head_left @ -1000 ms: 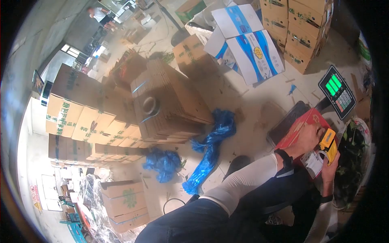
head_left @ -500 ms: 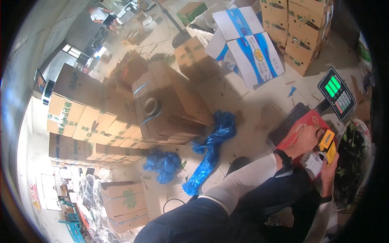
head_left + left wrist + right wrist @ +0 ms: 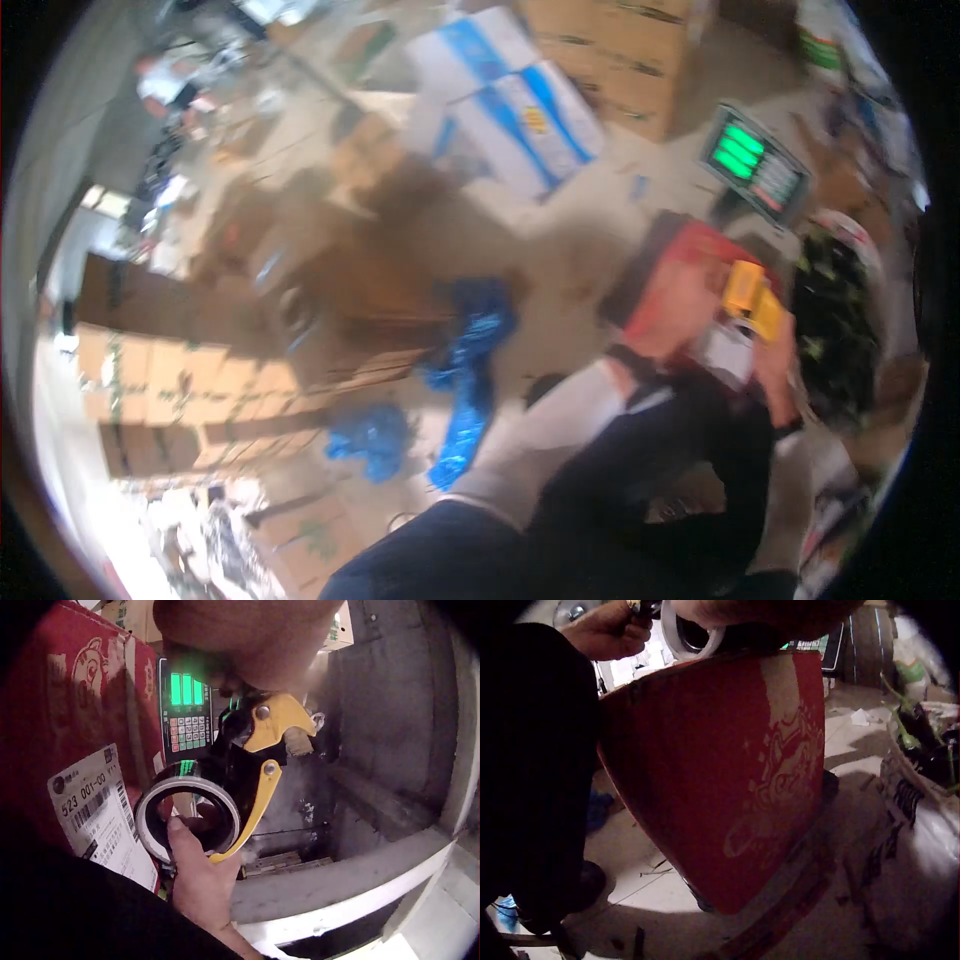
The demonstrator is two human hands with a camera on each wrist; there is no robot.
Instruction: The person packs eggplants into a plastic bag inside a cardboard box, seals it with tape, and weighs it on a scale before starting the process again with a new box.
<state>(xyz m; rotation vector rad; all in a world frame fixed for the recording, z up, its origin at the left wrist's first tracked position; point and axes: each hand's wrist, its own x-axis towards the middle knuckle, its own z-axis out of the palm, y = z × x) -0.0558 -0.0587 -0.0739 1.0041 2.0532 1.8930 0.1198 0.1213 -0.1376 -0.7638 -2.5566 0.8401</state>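
A yellow tape dispenser (image 3: 745,288) with a roll of tape (image 3: 152,832) is held between both hands over a red cardboard box (image 3: 705,780). My right hand (image 3: 778,362) grips the roll from below, its thumb hooked into the core in the left wrist view. From the other side my left hand (image 3: 682,305) reaches across the box; its fingers curl at the dispenser's edge in the right wrist view. A white printed label (image 3: 97,806) lies on the box. Behind it stands a scale's display (image 3: 187,690) with lit green digits.
Beside the box is a white sack (image 3: 922,817) of dark green vegetables. Blue plastic film (image 3: 465,390) lies on the floor, near stacked flattened cartons (image 3: 340,300). Full brown cartons (image 3: 620,60) and a blue-and-white box (image 3: 525,120) stand farther back. A person (image 3: 165,85) is far off.
The head view has swung and blurred, so the scene sits farther left in the frame. Both hands stay at the tape dispenser over the red box.
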